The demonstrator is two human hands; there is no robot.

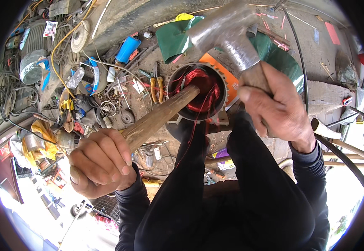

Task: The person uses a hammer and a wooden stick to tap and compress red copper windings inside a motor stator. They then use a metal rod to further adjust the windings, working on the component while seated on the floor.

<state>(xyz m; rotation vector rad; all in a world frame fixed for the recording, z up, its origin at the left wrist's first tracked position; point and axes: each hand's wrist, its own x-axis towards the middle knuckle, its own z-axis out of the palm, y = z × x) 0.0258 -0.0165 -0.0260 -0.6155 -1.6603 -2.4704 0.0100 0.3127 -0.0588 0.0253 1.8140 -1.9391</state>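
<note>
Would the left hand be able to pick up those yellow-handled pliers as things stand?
Probably not: the left hand is wrapped around the stick, so it would likely have to let go first. Nothing seems to cover the pliers, which lie just beyond the stick.

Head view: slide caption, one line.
Left hand angles a wooden stick at a round housing containing red wire; right hand grips a hammer.

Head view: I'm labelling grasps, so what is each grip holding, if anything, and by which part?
Left grip: the wooden stick, near its lower-left end. Right grip: the hammer, by the upper part of its handle.
</note>
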